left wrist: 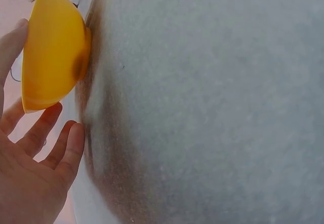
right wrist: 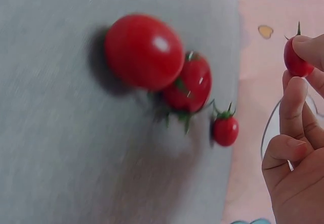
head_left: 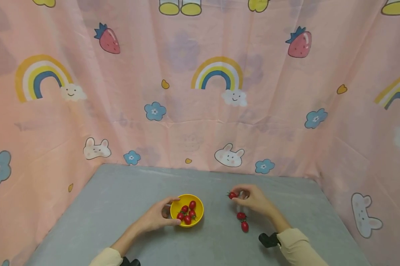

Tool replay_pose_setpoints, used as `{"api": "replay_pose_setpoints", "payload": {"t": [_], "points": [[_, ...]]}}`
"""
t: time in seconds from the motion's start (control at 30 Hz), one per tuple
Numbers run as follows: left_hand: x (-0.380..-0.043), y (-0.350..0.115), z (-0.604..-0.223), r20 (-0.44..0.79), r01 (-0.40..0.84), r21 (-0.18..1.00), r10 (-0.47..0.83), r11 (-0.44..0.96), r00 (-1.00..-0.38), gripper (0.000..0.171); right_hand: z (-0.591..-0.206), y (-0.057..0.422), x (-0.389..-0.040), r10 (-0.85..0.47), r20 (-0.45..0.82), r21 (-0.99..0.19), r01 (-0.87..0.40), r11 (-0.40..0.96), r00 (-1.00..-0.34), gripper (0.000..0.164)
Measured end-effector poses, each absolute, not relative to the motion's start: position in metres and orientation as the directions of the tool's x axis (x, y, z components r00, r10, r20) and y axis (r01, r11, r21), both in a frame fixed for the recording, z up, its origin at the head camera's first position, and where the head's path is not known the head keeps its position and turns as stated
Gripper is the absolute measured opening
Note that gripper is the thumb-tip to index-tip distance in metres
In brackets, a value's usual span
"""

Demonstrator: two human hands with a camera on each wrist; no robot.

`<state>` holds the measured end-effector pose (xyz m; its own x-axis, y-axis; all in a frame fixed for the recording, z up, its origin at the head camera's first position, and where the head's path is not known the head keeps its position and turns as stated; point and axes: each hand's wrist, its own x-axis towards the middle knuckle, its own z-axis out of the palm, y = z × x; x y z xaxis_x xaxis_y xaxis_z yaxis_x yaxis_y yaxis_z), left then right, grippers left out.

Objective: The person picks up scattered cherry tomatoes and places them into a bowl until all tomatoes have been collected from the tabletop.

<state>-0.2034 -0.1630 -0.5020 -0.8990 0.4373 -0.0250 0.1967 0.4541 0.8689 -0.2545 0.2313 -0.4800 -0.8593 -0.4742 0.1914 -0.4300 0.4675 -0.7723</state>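
My left hand (head_left: pixel 155 215) holds a small yellow bowl (head_left: pixel 201 218) by its left side, thumb and fingers spread around the rim. Several red cherry tomatoes (head_left: pixel 187 220) with green stems lie inside it. In the left wrist view the bowl (left wrist: pixel 55 51) shows its smooth outer wall. Right of the bowl, my right hand (head_left: pixel 253 199) pinches one cherry tomato (head_left: pixel 232 195) between thumb and fingertips, raised off the table. Below that hand two more tomatoes (head_left: pixel 243 221) lie close together. The right wrist view shows a third loose tomato (right wrist: pixel 225 129) farther along the table.
The grey table (head_left: pixel 120 195) runs back to a pink curtain (head_left: pixel 136 140) printed with rainbows, strawberries and rabbits, which also closes off both sides. A black strap piece (head_left: pixel 269 240) sticks out at the right wrist.
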Motion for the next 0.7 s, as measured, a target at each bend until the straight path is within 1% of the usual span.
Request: {"api": "replay_pose_setpoints", "payload": {"t": [0.27,0.5,0.7], "points": [[-0.204,-0.164,-0.501,-0.021,0.200,0.870,0.440,0.450,-0.898,0.069,-0.470,0.204,-0.254,-0.483,0.161,-0.764,-0.418,0.491,-0.861,0.021],[-0.204,-0.163,-0.501,-0.021,0.199,0.868,0.435,0.454,-0.900,0.069,-0.466,0.181,-0.257,-0.524,0.168,-0.777,-0.439,0.451,-0.835,0.020],[-0.204,-0.164,-0.501,-0.010,0.216,0.859,0.436,0.465,-0.900,0.069,-0.464,0.165,-0.258,-0.553,0.147,-0.795,-0.431,0.427,-0.820,0.019]]}}
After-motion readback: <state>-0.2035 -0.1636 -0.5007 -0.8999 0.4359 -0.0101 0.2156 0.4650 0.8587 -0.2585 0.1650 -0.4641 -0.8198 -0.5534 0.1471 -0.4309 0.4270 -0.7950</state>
